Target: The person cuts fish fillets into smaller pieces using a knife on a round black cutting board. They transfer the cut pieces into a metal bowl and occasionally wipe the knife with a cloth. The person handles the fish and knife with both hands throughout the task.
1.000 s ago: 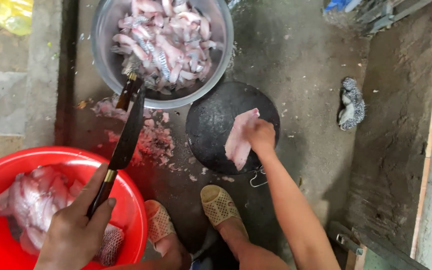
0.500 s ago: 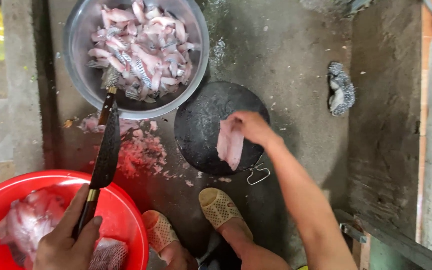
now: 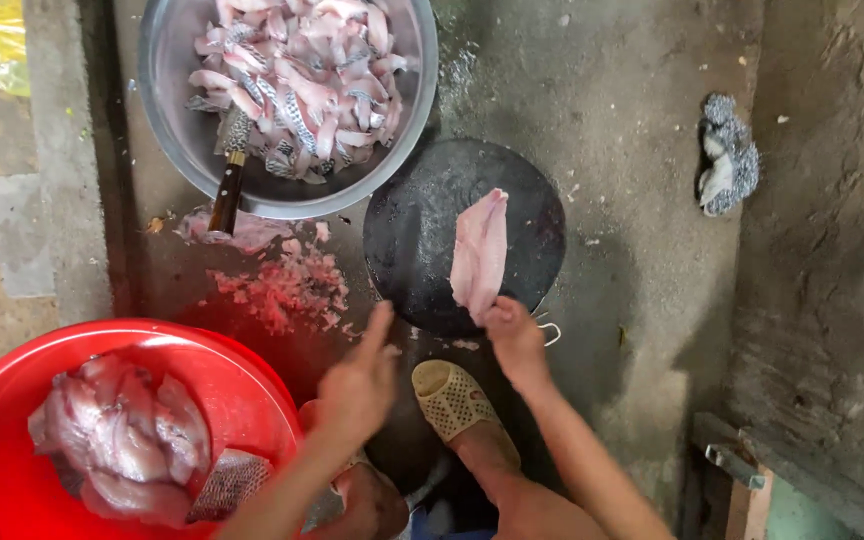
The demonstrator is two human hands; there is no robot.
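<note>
While right hand (image 3: 517, 338) fingers pinch fish fillet (image 3: 479, 252) end on round black chopping board (image 3: 422, 235), left hand (image 3: 360, 385) empty, loosely curled, forefinger out.

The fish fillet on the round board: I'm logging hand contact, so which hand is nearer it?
Right. The right hand touches the fish fillet at its near end; the left hand is off the board, empty.

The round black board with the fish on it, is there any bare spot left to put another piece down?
Yes. The cutting board is bare left of the fish fillet, and in a narrower strip on its right. The wet floor between board and rag is bare too. It is crowded between the metal bowl and red basin, where pink scraps lie.
</note>
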